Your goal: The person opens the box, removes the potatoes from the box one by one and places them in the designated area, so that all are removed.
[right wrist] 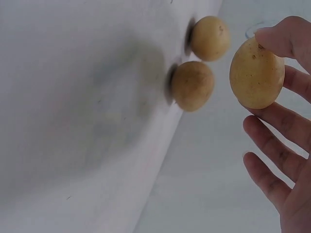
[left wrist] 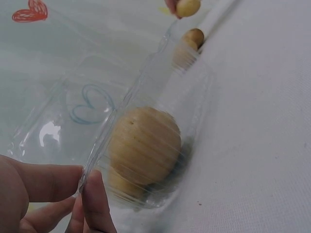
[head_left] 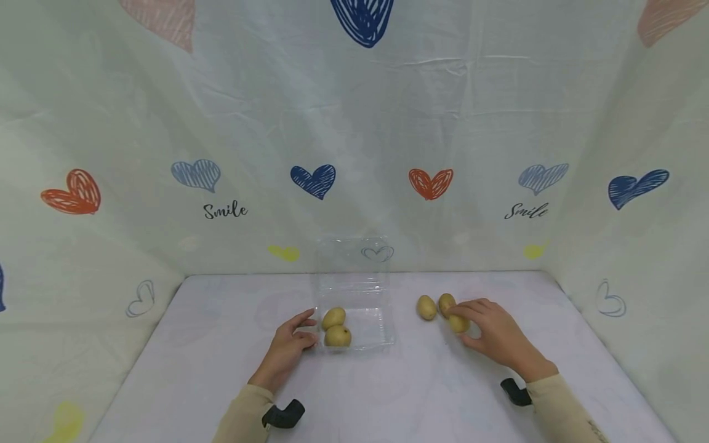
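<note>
A clear plastic clamshell box (head_left: 365, 326) lies with its lid raised at the back. Two potatoes, one in front (head_left: 338, 336) and one behind it (head_left: 333, 317), sit in its left side. My left hand (head_left: 290, 341) pinches the box's left rim between thumb and fingers, as the left wrist view shows up close. On the right, my right hand (head_left: 495, 332) pinches a potato (right wrist: 256, 73) between thumb and fingers, with the other fingers spread. Two more potatoes, one at the left (head_left: 426, 307) and one partly behind the held potato (head_left: 446, 303), rest on the table.
A white cloth covers the table (head_left: 221, 344). Behind it hangs a pale curtain (head_left: 365, 135) printed with hearts and the word Smile. A black strap end (head_left: 284, 415) sticks out from the left wrist, and another (head_left: 516, 392) from the right wrist.
</note>
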`<state>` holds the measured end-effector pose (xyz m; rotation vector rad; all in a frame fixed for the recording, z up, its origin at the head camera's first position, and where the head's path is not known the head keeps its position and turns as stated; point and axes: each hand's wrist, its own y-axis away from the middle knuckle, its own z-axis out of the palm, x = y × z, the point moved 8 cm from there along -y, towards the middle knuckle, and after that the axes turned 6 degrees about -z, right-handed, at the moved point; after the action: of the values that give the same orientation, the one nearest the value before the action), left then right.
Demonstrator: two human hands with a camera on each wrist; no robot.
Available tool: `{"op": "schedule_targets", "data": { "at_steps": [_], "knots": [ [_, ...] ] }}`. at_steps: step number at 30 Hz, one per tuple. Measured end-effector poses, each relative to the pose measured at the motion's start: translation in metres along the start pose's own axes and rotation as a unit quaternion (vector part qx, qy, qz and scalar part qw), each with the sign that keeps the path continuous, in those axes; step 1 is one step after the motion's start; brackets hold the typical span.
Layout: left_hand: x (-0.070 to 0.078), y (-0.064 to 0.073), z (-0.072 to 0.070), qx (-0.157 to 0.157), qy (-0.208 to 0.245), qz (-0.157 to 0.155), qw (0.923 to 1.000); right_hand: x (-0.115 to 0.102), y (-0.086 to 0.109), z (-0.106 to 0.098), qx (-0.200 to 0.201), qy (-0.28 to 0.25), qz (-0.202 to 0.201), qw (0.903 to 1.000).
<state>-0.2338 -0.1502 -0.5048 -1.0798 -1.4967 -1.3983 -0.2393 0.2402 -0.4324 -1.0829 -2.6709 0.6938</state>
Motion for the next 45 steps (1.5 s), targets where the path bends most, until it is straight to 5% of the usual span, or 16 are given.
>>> {"op": "schedule_targets", "data": {
  "at_steps": [10,28,45],
  "knots": [
    [-0.001,-0.001,0.000,0.000,0.002,0.000,1.0000,0.018,0.016,0.000,-0.007,0.014,0.021,0.9997],
    [-0.001,0.001,-0.001,0.008,-0.011,-0.003,0.9999,0.051,0.014,0.025,-0.095,0.002,0.103,0.9902],
    [-0.001,0.001,0.000,0.005,-0.008,-0.003,0.9999,0.061,0.010,0.040,-0.112,-0.007,0.100,0.9887]
  ]
}}
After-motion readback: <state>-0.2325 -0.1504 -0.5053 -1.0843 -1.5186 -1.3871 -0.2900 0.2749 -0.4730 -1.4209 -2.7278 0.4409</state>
